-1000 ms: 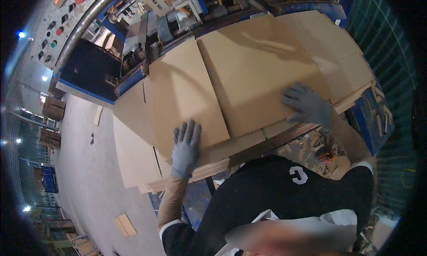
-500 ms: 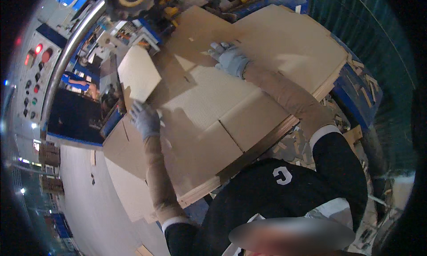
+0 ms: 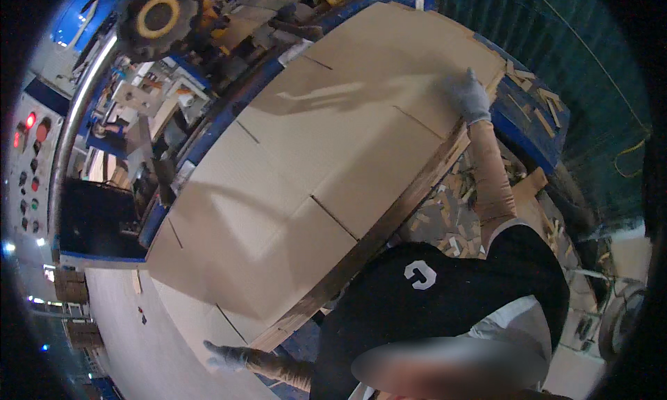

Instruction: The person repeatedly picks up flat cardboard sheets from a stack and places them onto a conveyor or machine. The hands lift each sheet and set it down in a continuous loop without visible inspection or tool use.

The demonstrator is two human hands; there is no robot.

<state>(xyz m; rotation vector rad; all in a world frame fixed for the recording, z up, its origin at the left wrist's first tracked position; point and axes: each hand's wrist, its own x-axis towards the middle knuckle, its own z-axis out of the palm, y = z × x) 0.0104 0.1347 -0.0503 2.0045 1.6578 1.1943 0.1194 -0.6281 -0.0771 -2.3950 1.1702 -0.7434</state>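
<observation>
A large slotted sheet of brown corrugated cardboard (image 3: 299,171) lies flat on top of a stack (image 3: 306,299) of similar sheets. At the near left end of the sheet is my left hand (image 3: 228,357) in a grey glove, fingers stretched along the corner and partly hidden. My right hand (image 3: 469,100), gloved the same way, rests at the sheet's far right end with the thumb raised and the other fingers spread over the board, slightly blurred. Neither hand is closed round anything. Brown sleeves cover both forearms.
Beyond the stack runs a blue machine (image 3: 208,132) with a dark toothed wheel (image 3: 158,19). A control panel (image 3: 31,171) with lit red buttons stands left, behind a metal rail (image 3: 82,87). Cardboard scraps (image 3: 448,219) litter the right side, and a green corrugated wall (image 3: 590,80) rises there.
My hands have moved apart, the left toward me and the right out to the far right end. The angled cardboard pieces near the machine no longer show; one sheet lies flat across the stack.
</observation>
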